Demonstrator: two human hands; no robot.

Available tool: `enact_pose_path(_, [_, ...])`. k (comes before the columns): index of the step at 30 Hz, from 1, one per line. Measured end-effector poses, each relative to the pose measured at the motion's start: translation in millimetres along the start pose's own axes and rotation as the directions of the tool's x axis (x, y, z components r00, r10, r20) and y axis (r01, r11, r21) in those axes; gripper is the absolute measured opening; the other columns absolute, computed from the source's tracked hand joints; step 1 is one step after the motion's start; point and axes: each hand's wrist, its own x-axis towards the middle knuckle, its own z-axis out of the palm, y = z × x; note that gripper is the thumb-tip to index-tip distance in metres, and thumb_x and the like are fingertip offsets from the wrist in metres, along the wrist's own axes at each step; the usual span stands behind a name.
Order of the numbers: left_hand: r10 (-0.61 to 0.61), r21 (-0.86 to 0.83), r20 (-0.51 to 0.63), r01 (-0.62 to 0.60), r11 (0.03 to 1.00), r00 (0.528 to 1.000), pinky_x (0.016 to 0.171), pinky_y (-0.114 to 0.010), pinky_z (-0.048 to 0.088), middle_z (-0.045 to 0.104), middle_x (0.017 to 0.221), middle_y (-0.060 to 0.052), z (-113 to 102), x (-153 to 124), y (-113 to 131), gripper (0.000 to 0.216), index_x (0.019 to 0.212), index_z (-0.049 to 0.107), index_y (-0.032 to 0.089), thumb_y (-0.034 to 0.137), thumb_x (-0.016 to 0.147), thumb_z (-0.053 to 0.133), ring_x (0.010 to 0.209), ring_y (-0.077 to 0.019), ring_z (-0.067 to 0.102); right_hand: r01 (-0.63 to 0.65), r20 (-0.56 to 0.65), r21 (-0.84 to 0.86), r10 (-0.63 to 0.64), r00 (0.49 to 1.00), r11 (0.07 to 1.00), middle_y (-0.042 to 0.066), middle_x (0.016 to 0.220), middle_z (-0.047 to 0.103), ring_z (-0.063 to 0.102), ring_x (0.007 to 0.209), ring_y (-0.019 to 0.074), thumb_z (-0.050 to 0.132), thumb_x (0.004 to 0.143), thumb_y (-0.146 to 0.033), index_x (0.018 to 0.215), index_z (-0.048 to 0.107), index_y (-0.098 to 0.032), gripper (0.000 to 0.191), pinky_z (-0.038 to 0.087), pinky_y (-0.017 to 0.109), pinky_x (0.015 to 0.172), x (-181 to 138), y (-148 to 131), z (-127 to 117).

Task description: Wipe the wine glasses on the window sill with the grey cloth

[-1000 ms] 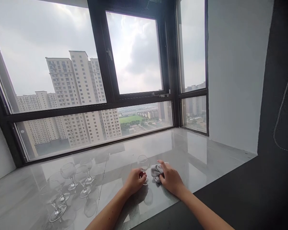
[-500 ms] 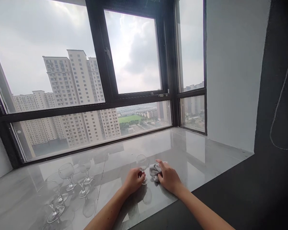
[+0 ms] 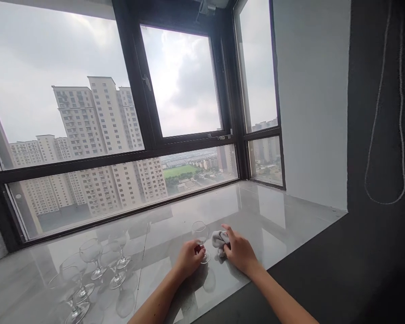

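Note:
A clear stemmed wine glass [image 3: 200,231] stands upright near the front of the shiny sill [image 3: 175,225]. My left hand [image 3: 190,257] has its fingers closed round the stem, below the bowl. Just to the right, my right hand [image 3: 239,248] grips a bunched grey-white cloth [image 3: 219,239], its index finger raised above the fabric. The cloth is beside the glass, with a small gap between them. Part of the stem is hidden by my left fingers.
Several more clear stemmed glasses [image 3: 92,252] stand grouped on the left of the sill. Dark-framed windows [image 3: 148,144] border the back, and a white wall [image 3: 313,108] rises at the right. A looped blind chain [image 3: 380,90] hangs at far right. The sill's front edge drops off.
The view has turned slightly to the right. Both hands keep their grips, and the cloth has shifted its folds a little. The glass stays upright in the same place.

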Motion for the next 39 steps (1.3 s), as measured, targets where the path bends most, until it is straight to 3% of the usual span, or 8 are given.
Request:
enact_pose_path(7, [0.058,0.055,-0.032,-0.056,0.997,0.998,0.059,-0.022,0.027,0.047,0.061,0.005,-12,-6,-4,0.016,0.063,0.051,0.017,0.023,0.078,0.048,0.06,-0.0087,0.04,-0.068,-0.061,0.095,0.074,0.995,0.993,0.01,0.111,0.065,0.062,0.098,0.0225,0.047,0.078,-0.013,0.134,0.043,-0.022,0.058,0.043,0.03,0.076,2,2,-1])
enact_pose_path(11, [0.073,0.15,-0.08,-0.06,0.987,0.994,0.06,-0.023,0.028,0.051,0.062,0.003,-16,-5,-10,0.016,0.064,0.052,0.018,0.023,0.079,0.049,0.059,-0.0096,0.042,-0.095,-0.145,0.373,0.16,0.976,0.923,0.007,0.104,0.065,0.062,0.092,0.0205,0.05,0.079,-0.02,0.13,0.045,-0.024,0.052,0.045,0.03,0.076,3,2,-3])
enact_pose_path(13, [0.085,0.185,-0.068,-0.071,0.98,0.994,0.061,-0.023,0.029,0.052,0.063,0.002,-18,-5,-10,0.017,0.063,0.052,0.018,0.023,0.079,0.05,0.06,-0.01,0.043,-0.147,-0.141,0.599,0.285,0.948,0.787,0.005,0.097,0.065,0.062,0.086,0.02,0.054,0.079,-0.026,0.127,0.045,-0.022,0.049,0.046,0.031,0.075,3,1,-5])
enact_pose_path(16, [0.109,0.223,-0.074,-0.09,0.971,0.991,0.062,-0.023,0.032,0.056,0.067,0.001,-23,-7,-9,0.016,0.064,0.053,0.018,0.021,0.079,0.051,0.062,-0.0108,0.047,-0.214,0.028,0.89,0.42,0.907,0.403,0.004,0.09,0.065,0.06,0.074,0.0177,0.064,0.074,-0.035,0.122,0.044,-0.02,0.054,0.046,0.029,0.065,2,-4,-14])
enact_pose_path(19, [0.152,0.249,-0.085,-0.126,0.96,0.985,0.064,-0.023,0.034,0.058,0.07,0.001,-27,-7,-6,0.012,0.067,0.055,0.019,0.02,0.079,0.053,0.066,-0.0116,0.049,-0.215,0.162,0.973,0.424,0.891,0.08,0.001,0.088,0.065,0.054,0.065,0.0133,0.076,0.065,-0.034,0.119,0.046,-0.022,0.063,0.042,0.025,0.057,4,-14,-32])
enact_pose_path(23, [0.17,0.25,-0.095,-0.142,0.958,0.981,0.063,-0.023,0.034,0.058,0.069,0.001,-27,-6,-6,0.018,0.065,0.054,0.019,0.023,0.082,0.054,0.065,-0.0117,0.048,-0.105,0.152,0.983,0.331,0.931,-0.154,-0.003,0.078,0.06,0.048,0.06,0.009,0.072,0.065,-0.028,0.098,0.056,-0.023,0.038,0.039,0.02,0.054,13,-32,-61])
enact_pose_path(30, [0.144,0.205,-0.076,-0.126,0.971,0.987,0.062,-0.023,0.033,0.058,0.066,0.001,-27,-7,0,0.017,0.063,0.057,0.018,0.021,0.079,0.056,0.063,-0.0112,0.048,-0.224,0.219,0.974,0.145,0.965,0.021,0.002,0.083,0.062,0.056,0.07,0.0149,0.059,0.073,-0.037,0.096,0.058,-0.019,0.029,0.044,0.025,0.059,15,-51,-74])
enact_pose_path(39, [0.153,0.171,-0.021,-0.147,0.974,0.988,0.063,-0.024,0.032,0.056,0.066,0.001,-24,-10,5,0.017,0.064,0.056,0.017,0.023,0.08,0.056,0.063,-0.0102,0.044,-0.11,0.105,0.994,0.319,0.942,-0.002,0.005,0.1,0.064,0.061,0.082,0.0171,0.07,0.071,-0.032,0.115,0.048,-0.022,0.05,0.049,0.028,0.065,23,-59,-55])
